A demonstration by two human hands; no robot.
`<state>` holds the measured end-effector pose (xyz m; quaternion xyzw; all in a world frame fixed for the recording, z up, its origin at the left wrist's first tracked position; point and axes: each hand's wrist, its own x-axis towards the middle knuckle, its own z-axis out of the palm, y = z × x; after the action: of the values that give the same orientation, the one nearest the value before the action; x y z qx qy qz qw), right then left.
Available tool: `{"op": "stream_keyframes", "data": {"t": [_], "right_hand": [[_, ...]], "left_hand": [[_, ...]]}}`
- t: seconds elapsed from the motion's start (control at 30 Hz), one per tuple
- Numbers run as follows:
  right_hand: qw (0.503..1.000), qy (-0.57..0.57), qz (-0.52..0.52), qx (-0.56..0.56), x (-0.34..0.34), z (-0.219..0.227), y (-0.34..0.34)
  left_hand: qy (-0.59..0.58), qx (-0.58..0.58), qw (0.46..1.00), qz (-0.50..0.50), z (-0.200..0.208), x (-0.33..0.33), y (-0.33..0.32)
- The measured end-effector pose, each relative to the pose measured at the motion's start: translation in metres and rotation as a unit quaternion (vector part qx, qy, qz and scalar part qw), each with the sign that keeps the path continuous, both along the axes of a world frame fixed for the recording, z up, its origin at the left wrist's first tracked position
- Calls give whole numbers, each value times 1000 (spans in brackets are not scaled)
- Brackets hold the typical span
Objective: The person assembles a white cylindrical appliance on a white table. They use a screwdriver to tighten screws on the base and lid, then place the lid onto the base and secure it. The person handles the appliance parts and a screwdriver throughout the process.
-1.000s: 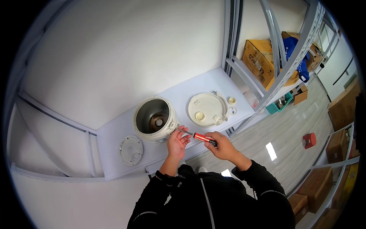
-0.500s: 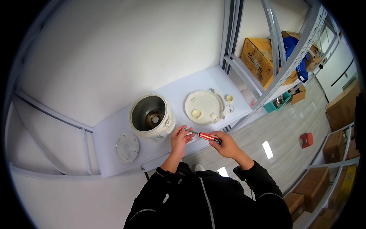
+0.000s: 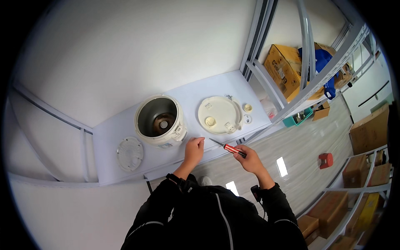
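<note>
My right hand [image 3: 250, 161] is wrapped around the red-and-white handle of a screwdriver [image 3: 231, 149]. Its metal shaft points up and left toward my left hand [image 3: 194, 151], with a gap between them. The left fingers are closed in a pinch; anything between them is too small to make out. Both hands hover at the table's front edge. Beyond the left one stands an open white rice cooker body [image 3: 166, 139], its metal interior stained brown at the bottom. To its right lies a round white lid part [image 3: 218, 109] with a small round cap [image 3: 210, 121] on it.
A pale round disc [image 3: 130, 154] lies left of the cooker. Another small cap [image 3: 248, 108] and a ring [image 3: 247, 119] sit right of the lid part. Metal shelving with a yellow carton [image 3: 283, 68] rises at right. A red stool [image 3: 326, 161] stands on the floor.
The screwdriver tip has come away from my left hand, and my right hand has shifted slightly right relative to the table. My left fingers have closed. The whole view has shifted a little.
</note>
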<state>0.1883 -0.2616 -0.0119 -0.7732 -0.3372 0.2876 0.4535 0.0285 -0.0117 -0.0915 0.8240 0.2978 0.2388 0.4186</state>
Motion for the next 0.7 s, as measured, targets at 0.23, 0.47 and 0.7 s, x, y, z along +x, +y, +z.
{"op": "stream_keyframes", "data": {"t": [0.23, 0.47, 0.7], "right_hand": [[998, 13, -49, 21, 0, -8, -5], [998, -3, -23, 54, 1, -24, 5], [985, -172, 15, 8, -13, -14, 30]], "left_hand": [[28, 170, 985, -8, 6, 8, -2], [90, 189, 978, -9, -7, 12, 6], [79, 111, 990, 20, -1, 12, 7]]}}
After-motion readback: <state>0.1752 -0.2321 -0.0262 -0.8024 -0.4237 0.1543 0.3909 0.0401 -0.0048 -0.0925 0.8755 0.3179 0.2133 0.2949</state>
